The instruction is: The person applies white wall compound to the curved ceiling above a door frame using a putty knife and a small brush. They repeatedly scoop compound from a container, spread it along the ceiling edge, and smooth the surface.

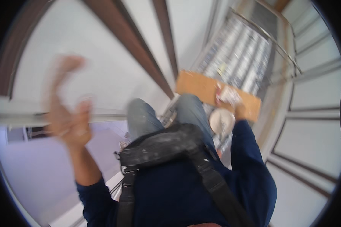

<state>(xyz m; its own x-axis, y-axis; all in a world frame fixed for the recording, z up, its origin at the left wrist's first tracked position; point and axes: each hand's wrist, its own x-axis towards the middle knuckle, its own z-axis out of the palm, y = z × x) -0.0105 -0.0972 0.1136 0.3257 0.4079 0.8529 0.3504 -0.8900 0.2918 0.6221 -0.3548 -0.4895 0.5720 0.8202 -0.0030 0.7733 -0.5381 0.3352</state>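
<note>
My left hand [70,121] is raised at the left in front of a white wall panel. It is smeared by motion, but the thumb stands apart from the curved fingers and nothing shows between them. On the right, my right hand [239,112] reaches down to an orange-brown wooden board [201,87]. Right by it lies a crumpled white and red packet [230,94] on the board. A round, whitish tub [221,122] is beside that hand, its contents blurred. The right fingers are too blurred to show whether they grip the packet.
Beyond the board lies a surface with pale and grey stripes [238,49], beside a metal rail [267,36]. Dark brown wooden strips [132,41] cross the white wall [102,75]. Pale panels with dark joints [314,143] stand on the right. My knees [142,115] are close to the board.
</note>
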